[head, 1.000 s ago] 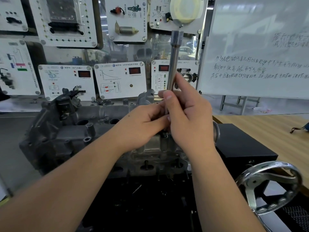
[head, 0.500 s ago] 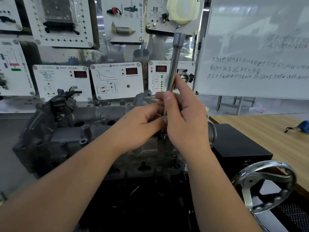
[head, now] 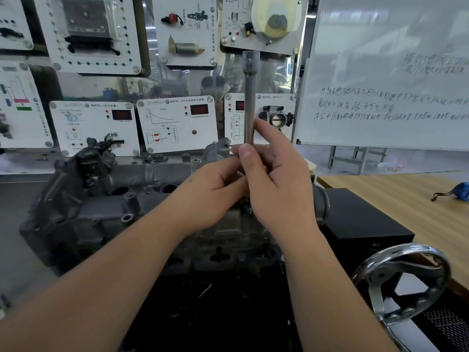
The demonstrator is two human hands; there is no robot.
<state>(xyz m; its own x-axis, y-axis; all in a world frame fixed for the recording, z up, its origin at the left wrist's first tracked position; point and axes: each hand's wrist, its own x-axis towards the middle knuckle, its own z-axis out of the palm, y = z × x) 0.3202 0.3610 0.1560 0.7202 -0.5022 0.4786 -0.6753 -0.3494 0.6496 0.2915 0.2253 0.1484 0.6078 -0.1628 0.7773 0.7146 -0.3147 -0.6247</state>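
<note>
**Steel in both hands: the tube [head: 250,102] standing upright over the cylinder head [head: 101,207]**

At the left, the grey cylinder head is lying across its stand, with the display panels [head: 177,123] hanging behind it. My left hand [head: 215,196] is reaching in over the head with its fingers curled. It is still pinching the tube low on its shaft, as it was half a second ago. The tube is still standing upright. Its lower end is hiding behind my hands, and its wider top is rising in front of the panels. My right hand [head: 276,189] is holding the shaft from the other side, thumb pressing on its front. What is changing is here: the fingers are spreading looser than before, and the index finger [head: 269,130] is stretching up along the shaft. Further right, the black box [head: 360,224], the chrome handwheel [head: 401,283] and the wooden table [head: 406,199] are sitting as they were. A blue pouch [head: 462,190] is lying at the table's far edge.
</note>
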